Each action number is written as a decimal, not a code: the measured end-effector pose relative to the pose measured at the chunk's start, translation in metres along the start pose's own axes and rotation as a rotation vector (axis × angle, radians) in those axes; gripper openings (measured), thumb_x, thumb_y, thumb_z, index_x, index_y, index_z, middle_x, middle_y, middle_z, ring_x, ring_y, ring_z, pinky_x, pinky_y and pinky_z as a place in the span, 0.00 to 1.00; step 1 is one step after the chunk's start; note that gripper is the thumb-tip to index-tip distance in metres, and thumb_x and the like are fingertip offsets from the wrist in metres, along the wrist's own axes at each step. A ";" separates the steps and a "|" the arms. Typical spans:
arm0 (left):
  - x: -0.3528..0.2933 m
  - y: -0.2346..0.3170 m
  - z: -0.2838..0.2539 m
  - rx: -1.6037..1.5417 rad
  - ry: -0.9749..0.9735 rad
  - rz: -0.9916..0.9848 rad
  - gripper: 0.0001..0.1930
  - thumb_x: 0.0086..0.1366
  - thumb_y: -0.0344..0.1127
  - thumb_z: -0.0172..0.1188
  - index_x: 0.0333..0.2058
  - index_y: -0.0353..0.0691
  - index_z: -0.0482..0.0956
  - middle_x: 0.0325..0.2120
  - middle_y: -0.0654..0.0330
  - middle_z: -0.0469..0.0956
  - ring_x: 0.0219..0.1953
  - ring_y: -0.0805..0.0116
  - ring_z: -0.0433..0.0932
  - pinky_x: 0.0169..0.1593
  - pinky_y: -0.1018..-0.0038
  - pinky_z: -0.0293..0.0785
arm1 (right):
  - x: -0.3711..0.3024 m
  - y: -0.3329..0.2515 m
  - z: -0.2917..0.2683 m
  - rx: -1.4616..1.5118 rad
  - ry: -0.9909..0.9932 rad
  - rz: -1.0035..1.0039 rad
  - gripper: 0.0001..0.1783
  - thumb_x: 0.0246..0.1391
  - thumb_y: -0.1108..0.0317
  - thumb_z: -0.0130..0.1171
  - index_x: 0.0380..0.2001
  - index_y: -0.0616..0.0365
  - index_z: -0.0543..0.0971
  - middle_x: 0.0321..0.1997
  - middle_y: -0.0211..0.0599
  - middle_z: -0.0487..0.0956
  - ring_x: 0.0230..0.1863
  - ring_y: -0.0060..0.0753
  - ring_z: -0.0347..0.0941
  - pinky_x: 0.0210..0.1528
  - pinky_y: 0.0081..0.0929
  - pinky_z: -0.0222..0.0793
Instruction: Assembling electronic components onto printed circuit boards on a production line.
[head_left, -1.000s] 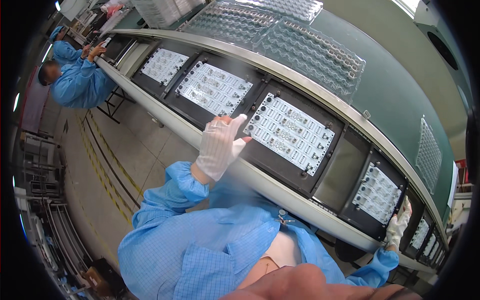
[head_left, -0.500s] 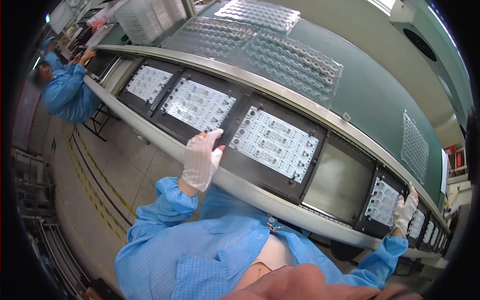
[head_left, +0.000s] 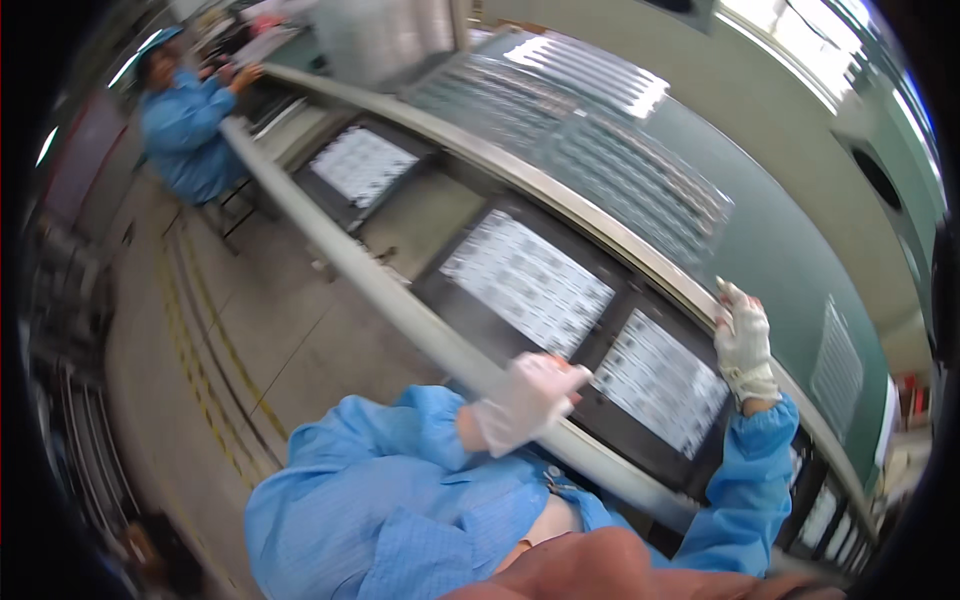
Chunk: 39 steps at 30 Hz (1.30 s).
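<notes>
My left hand, in a white glove with bare fingertips, is over the near side of the line, beside the adjoining corners of two black trays. Its fingers are loosely bent and a little apart, blurred, with nothing seen in them. One tray carries a white circuit board panel; a second white panel lies in the tray to its right. My right hand, gloved alike, is at the far rail beside the second panel, fingers stretched out and holding nothing visible. My right forearm partly hides the trays further right.
Another tray with a panel sits to the left, past a gap in the line. Clear plastic blister trays lie on the green table behind the rail. A person in blue sits at the far left.
The view has shifted. Two panel trays have slid right, closing the gap on the right and leaving one on the left. My left hand moved right; my right hand moved to the far rail.
</notes>
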<state>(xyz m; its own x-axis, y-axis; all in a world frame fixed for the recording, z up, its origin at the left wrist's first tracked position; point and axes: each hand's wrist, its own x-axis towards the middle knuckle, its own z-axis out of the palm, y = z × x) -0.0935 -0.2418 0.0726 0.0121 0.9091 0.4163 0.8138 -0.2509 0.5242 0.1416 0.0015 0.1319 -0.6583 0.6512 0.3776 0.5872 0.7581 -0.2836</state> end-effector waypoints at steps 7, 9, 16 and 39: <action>0.016 0.008 0.010 0.123 -0.084 0.045 0.22 0.53 0.34 0.66 0.48 0.44 0.77 0.36 0.62 0.80 0.37 0.62 0.79 0.43 0.65 0.73 | 0.046 0.030 0.041 -0.150 0.010 -0.156 0.36 0.41 0.77 0.60 0.60 0.56 0.72 0.46 0.46 0.79 0.50 0.53 0.72 0.57 0.46 0.66; 0.016 0.001 -0.001 0.172 -0.012 -0.013 0.22 0.53 0.30 0.66 0.49 0.46 0.77 0.39 0.63 0.80 0.40 0.62 0.78 0.46 0.65 0.71 | 0.055 0.030 0.049 -0.168 -0.005 -0.177 0.37 0.41 0.77 0.61 0.60 0.56 0.72 0.46 0.45 0.79 0.50 0.52 0.72 0.57 0.46 0.66; 0.020 -0.080 -0.046 0.281 0.462 -0.097 0.22 0.52 0.25 0.64 0.49 0.44 0.78 0.38 0.57 0.81 0.42 0.54 0.79 0.50 0.59 0.71 | 0.066 0.039 0.061 -0.273 -0.074 -0.134 0.37 0.43 0.75 0.61 0.61 0.54 0.72 0.45 0.44 0.79 0.52 0.50 0.72 0.57 0.46 0.66; 0.001 -0.129 -0.077 0.186 0.358 -0.348 0.16 0.59 0.32 0.65 0.46 0.42 0.78 0.38 0.54 0.84 0.39 0.51 0.82 0.42 0.63 0.78 | 0.003 0.107 0.023 -0.228 -0.044 0.018 0.33 0.48 0.73 0.61 0.61 0.56 0.71 0.36 0.44 0.75 0.41 0.51 0.71 0.52 0.45 0.67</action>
<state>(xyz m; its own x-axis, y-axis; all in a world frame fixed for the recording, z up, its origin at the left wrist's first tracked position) -0.2430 -0.2345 0.0627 -0.4494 0.7495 0.4861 0.8240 0.1377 0.5496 0.1919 0.0853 0.0821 -0.6635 0.6695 0.3340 0.6873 0.7218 -0.0815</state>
